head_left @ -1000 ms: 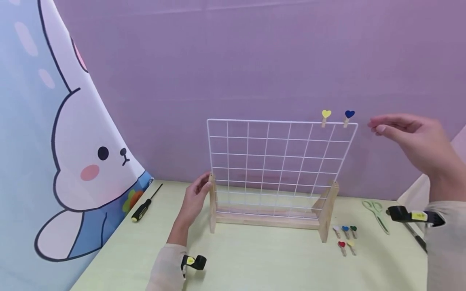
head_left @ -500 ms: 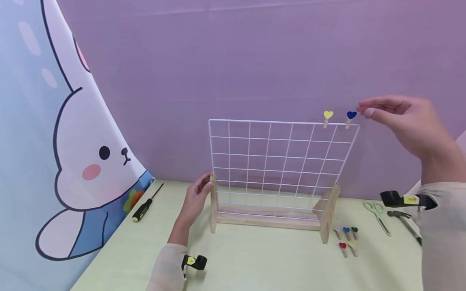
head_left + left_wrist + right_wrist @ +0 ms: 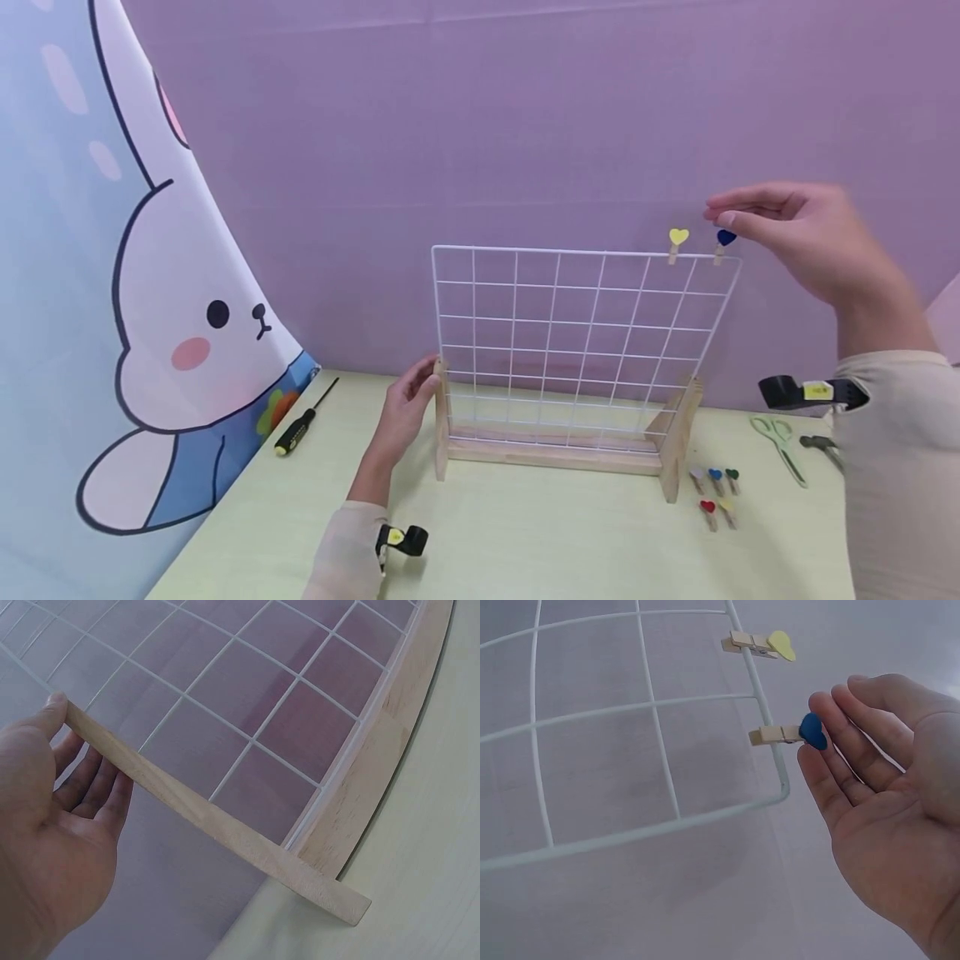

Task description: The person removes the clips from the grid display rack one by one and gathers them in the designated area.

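Note:
A white wire grid (image 3: pixel 570 333) stands in a wooden stand (image 3: pixel 551 454) on the pale green table (image 3: pixel 540 542). My left hand (image 3: pixel 422 381) rests against the stand's left upright (image 3: pixel 441 425). In the left wrist view the thumb (image 3: pixel 54 705) touches the upright's (image 3: pixel 210 817) top end, with the fingers relaxed behind it. A yellow heart clip (image 3: pixel 677 240) and a blue heart clip (image 3: pixel 724 240) sit on the grid's top wire. My right hand (image 3: pixel 722 212), fingers nearly straight, touches the blue heart (image 3: pixel 812 731) with its fingertips (image 3: pixel 819 705); the yellow clip (image 3: pixel 769 645) is further along the wire.
Several small heart clips (image 3: pixel 716 490) lie by the stand's right foot. Green scissors (image 3: pixel 780 443) and a partly hidden tool (image 3: pixel 817 444) lie at the right. A black and yellow screwdriver (image 3: pixel 300 425) lies at the left beside a bunny-print curtain (image 3: pixel 150 317). A purple wall (image 3: pixel 480 125) stands behind.
My right hand has risen and moved left from beside the grid's top right corner until its fingertips reach the blue heart clip. The left hand has stayed on the upright.

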A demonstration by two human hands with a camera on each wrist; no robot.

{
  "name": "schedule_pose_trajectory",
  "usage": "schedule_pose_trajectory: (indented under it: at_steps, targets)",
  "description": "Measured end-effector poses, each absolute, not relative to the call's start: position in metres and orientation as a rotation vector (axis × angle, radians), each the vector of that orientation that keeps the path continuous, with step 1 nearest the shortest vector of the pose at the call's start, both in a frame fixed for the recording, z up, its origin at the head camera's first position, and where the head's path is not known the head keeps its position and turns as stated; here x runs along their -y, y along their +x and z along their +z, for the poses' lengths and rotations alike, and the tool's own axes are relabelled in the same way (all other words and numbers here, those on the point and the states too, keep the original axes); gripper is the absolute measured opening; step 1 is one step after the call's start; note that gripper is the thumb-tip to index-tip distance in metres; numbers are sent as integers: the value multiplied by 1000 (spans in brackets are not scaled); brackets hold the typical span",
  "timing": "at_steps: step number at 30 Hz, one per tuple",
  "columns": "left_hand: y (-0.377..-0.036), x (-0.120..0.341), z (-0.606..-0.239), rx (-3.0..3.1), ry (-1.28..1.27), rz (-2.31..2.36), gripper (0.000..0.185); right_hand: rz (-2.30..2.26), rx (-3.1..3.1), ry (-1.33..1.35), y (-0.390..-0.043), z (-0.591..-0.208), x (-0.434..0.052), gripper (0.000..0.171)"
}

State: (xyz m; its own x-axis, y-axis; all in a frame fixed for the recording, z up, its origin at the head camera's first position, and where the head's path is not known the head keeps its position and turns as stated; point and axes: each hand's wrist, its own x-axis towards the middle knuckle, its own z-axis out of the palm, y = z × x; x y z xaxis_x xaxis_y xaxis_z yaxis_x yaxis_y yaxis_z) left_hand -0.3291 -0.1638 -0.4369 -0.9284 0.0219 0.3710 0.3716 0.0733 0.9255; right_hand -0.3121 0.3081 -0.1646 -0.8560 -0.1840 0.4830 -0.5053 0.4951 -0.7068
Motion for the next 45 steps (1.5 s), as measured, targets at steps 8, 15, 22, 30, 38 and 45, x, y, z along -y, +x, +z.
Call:
schedule_pose_trajectory:
  at_steps: [8, 15, 22, 30, 38, 45]
  targets:
    - [-329, 163, -437, 2100, -409, -1933, 44, 1319, 2433, 593, -318, -162, -303, 35]
    - [-329, 165, -437, 2099, -411, -1929, 45, 1311, 2500, 613, -321, -162, -295, 31]
    - [-330, 166, -439, 2116, -397, -1917, 46, 1285, 2517, 660, -325, -165, -291, 27]
    - [-330, 167, -441, 2126, -398, -1906, 48, 1213, 2574, 623, -325, -166, -286, 31]
    - [-330, 165, -440, 2130, -393, -1915, 48, 1201, 2561, 605, -323, -167, -283, 31]
    - [-331, 164, -440, 2131, -391, -1914, 47, 1190, 2520, 584, -322, -166, -282, 28]
